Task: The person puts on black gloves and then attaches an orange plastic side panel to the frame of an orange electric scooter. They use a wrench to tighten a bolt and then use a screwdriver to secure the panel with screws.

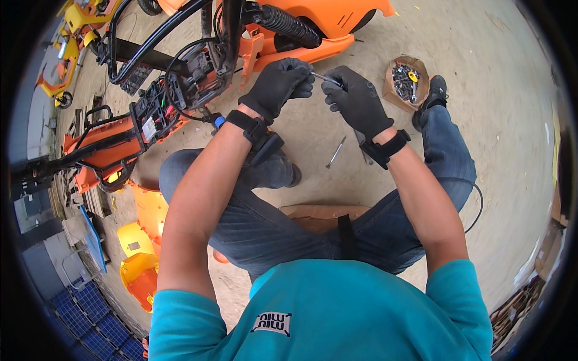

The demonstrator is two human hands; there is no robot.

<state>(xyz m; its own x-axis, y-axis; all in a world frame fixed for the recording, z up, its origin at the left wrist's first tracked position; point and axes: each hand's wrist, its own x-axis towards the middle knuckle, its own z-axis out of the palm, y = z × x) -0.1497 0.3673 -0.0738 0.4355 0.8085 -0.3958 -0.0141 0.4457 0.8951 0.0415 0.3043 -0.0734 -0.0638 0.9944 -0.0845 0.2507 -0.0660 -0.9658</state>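
Both my hands wear black gloves and meet in front of the stripped scooter frame. My right hand (356, 101) is closed around one end of a thin metal rod (326, 79), which looks like a screwdriver shaft. My left hand (278, 87) pinches at the rod's other end; anything small between those fingertips is hidden. On the floor below my hands lies a slim metal hand tool (336, 152). A flat metal tool (363, 146) lies beside it, partly covered by my right wrist.
The scooter frame (174, 78) with exposed wiring stands at left, orange bodywork (328, 24) beyond. A cardboard box (394, 90) of loose hardware with a yellow piece sits near my right foot. Orange and yellow panels (141, 240) lie at left. A cable (480, 201) curves beside my right leg.
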